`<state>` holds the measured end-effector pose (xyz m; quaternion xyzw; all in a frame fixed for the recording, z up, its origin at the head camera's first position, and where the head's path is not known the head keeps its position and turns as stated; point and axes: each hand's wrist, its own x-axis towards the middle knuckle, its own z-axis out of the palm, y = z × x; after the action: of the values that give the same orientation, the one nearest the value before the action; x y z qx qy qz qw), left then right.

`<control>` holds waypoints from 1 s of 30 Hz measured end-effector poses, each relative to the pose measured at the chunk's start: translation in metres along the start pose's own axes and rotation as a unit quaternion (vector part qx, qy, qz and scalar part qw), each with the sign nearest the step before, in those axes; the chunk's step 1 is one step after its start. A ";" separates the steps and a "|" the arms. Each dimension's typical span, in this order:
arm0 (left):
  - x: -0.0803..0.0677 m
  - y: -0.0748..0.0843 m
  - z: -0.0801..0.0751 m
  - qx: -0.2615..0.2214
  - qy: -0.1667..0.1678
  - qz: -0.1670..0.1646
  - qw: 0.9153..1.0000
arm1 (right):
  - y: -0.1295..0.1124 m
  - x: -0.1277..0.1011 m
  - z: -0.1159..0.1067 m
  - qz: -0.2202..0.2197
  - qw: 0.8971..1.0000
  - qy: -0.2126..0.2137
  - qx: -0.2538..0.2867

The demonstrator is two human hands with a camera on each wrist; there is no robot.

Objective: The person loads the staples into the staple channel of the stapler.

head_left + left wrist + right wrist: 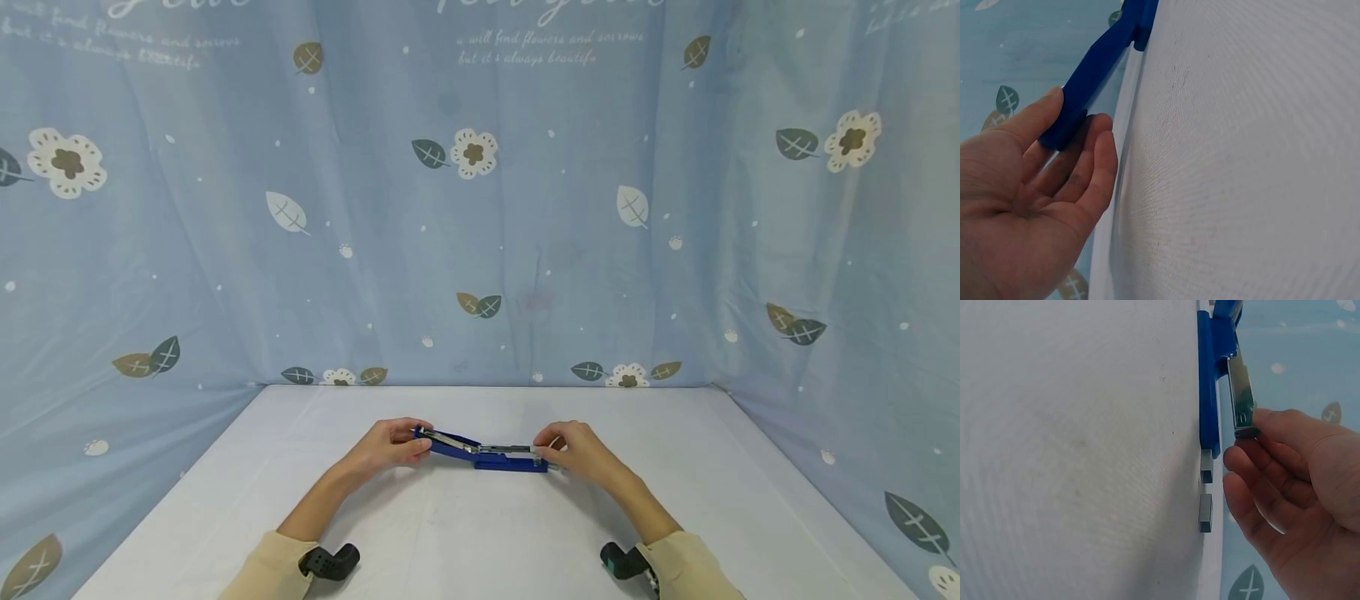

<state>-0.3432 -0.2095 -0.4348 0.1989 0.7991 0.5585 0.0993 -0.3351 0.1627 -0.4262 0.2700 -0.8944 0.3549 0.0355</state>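
Head view, item one: a blue stapler (487, 452), opened out, lying on the white surface (480, 533) just below the middle of the frame. I read its long axis as running left to right across the picture, with one hand at each end.

Item two: left hand (390, 446), at the left end of the stapler. In the left wrist view the thumb and fingers (1094, 156) are pinching the tip of the blue top arm (1094, 75), which rises clear of the surface toward the upper middle of that frame.

Item three: right hand (581, 450), at the right end. In the right wrist view its fingers (1272, 425) grip the end of the metal staple rail (1241, 394), which stands slightly apart from the blue base (1209, 381); the base lies flat against the surface.

Item four: two short grey staple strips (1205, 494), on the surface in line with the base and just past its end, nearest the right hand, not touching the fingers.

Neither hand is nearer; each holds its own end.

Hard to make out: the hinge is cut off at the top of both wrist views, and I cannot tell whether the rail holds staples. The head view shows the stapler too small to separate its parts cleanly.

Also present: a blue flower-and-leaf printed curtain (480, 208) behind and to both sides.
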 end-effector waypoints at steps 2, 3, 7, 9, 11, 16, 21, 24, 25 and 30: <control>-0.001 -0.001 0.000 0.000 0.001 0.000 1.000 | 0.000 0.000 0.000 0.000 1.000 0.002 -0.001; -0.002 -0.001 0.000 -0.002 0.003 -0.004 1.000 | 0.000 0.000 0.001 -0.003 1.000 0.003 -0.002; -0.003 -0.003 0.001 -0.001 0.001 -0.002 1.000 | 0.000 0.000 0.001 0.001 1.000 0.001 -0.004; -0.003 -0.003 0.001 -0.001 -0.001 -0.003 1.000 | 0.000 0.000 0.001 0.004 1.000 -0.003 -0.003; -0.003 -0.002 0.001 0.001 0.000 -0.005 1.000 | -0.001 0.000 -0.001 0.009 1.000 -0.006 -0.004; -0.001 0.000 0.000 0.005 -0.002 0.000 1.000 | -0.002 0.000 -0.006 0.001 1.000 -0.006 -0.015; 0.001 0.001 0.000 0.008 0.003 -0.004 1.000 | -0.003 0.002 -0.009 0.001 1.000 -0.006 -0.020; 0.000 0.000 0.000 0.007 0.005 -0.005 1.000 | -0.004 0.002 -0.009 0.011 1.000 -0.005 -0.016; 0.000 0.000 0.000 0.008 0.004 -0.006 1.000 | -0.004 0.001 -0.010 0.014 1.000 -0.005 -0.015; -0.001 0.000 -0.001 0.014 0.002 -0.006 1.000 | -0.005 -0.001 -0.015 0.028 0.999 0.005 -0.018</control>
<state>-0.3424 -0.2107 -0.4342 0.1941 0.8080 0.5474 0.0987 -0.3330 0.1697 -0.4122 0.2423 -0.9077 0.3410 0.0343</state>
